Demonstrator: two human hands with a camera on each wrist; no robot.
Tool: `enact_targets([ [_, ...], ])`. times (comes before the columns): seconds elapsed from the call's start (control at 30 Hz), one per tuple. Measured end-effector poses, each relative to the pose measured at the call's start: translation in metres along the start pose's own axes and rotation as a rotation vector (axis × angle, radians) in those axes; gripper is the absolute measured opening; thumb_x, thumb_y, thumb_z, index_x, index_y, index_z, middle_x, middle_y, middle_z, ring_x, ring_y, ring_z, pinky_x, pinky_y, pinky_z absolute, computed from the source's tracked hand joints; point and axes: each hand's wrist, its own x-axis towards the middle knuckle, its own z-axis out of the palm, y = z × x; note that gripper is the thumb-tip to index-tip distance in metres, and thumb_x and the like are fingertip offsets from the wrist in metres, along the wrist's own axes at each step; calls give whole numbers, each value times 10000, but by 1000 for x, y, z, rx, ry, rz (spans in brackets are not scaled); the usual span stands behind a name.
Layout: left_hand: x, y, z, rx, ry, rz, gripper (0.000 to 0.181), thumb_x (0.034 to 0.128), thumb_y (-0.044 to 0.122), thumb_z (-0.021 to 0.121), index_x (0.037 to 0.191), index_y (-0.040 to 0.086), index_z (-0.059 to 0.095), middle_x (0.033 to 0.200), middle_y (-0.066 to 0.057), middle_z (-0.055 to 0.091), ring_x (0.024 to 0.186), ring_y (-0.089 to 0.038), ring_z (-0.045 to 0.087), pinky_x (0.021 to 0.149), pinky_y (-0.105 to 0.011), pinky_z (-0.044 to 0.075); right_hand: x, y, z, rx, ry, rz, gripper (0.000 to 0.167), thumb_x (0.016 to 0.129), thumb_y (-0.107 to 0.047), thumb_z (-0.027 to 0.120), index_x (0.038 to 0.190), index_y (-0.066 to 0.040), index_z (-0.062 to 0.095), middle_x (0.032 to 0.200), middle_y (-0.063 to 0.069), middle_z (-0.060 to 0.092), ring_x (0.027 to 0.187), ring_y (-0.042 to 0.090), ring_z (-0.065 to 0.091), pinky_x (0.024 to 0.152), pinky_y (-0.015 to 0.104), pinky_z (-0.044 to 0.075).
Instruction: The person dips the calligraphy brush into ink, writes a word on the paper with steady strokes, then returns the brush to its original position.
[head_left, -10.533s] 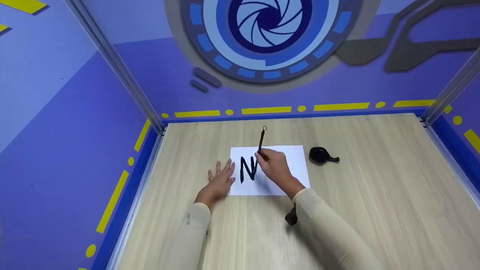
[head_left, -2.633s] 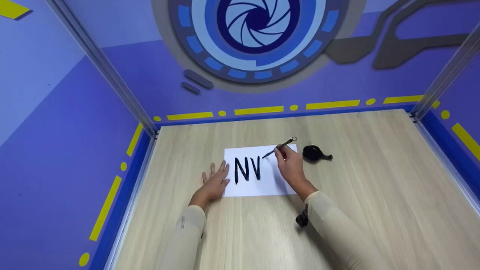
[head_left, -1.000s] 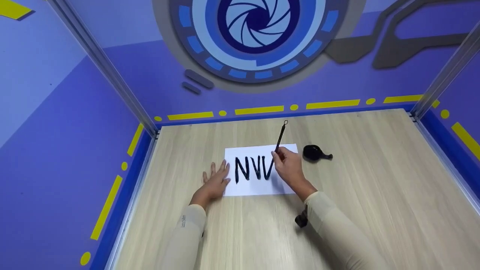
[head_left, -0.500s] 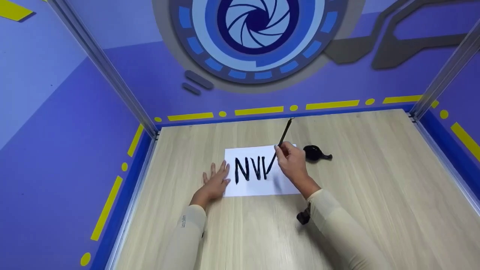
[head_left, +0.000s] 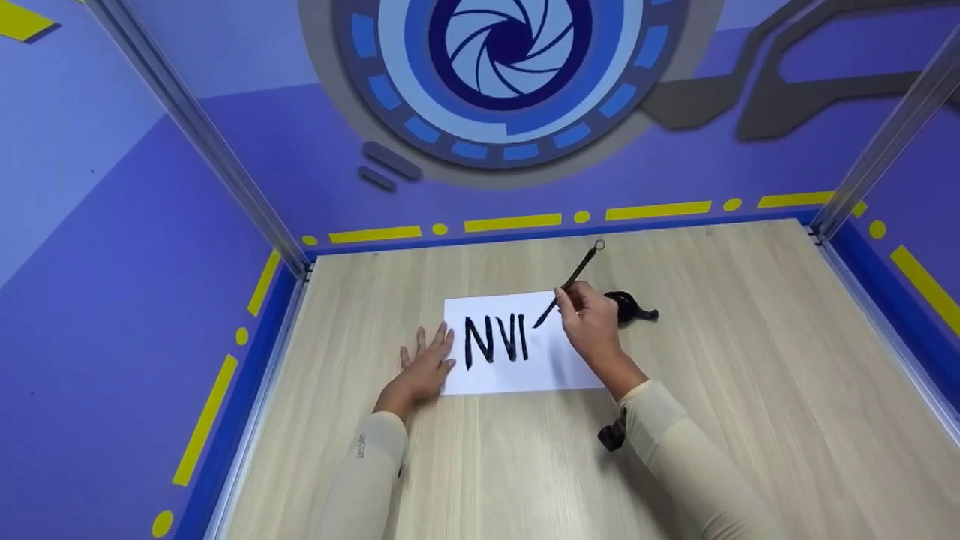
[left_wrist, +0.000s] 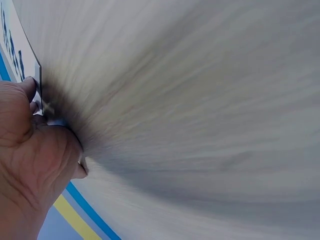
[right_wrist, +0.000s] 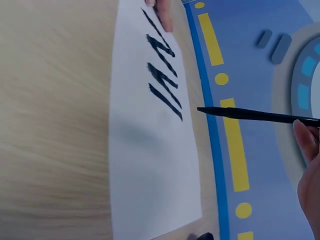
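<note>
Currently, we have the paper [head_left: 574, 371] just below the middle of the head view, lying on the worktop [head_left: 495, 472], with black strokes [head_left: 478, 341] that look like NVI across its left half. Our right hand [head_left: 595, 322], right of centre, pinches the brush [head_left: 583, 265] between thumb and fingers, its looped end slanting toward the upper right; the tip seems lifted off the paper, just beside the last stroke. Our left hand [head_left: 425, 371], left of centre, rests with fingers spread at the paper's left edge. Partly hidden by the right hand is the black dish [head_left: 630, 308].

To brush well, we think that edge wants firm pinning, since thin paper could slip under a dragging tip. We would lower the tip gently, match the height and thickness of the strokes, and lift cleanly. Neither hand should touch the strokes, which may be wet and smear.
</note>
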Motion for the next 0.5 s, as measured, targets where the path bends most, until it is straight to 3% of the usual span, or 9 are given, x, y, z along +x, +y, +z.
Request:
enact_targets([
  [0.27, -1, 0, -3, 8, -7, 15, 639, 1158, 336, 389, 1731, 186, 147, 1835, -23, -21, 1674, -434, -175, 1276, -753, -154, -7, 8, 8, -50, -11, 34, 138, 965, -93, 774, 868, -7, 725, 763, 117, 780, 672, 210, 728, 637, 341, 589],
  [0.5, -1, 0, -1, 13, 4, 14, 642, 1158, 355, 392, 1730, 203, 146, 1835, -11, -17, 1676, -425, -176, 1283, -745, -151, -14, 17, 9, -77, -4, 71, 135, 980, -103, 758, 888, -8, 730, 774, 117, 783, 692, 224, 718, 648, 328, 573],
])
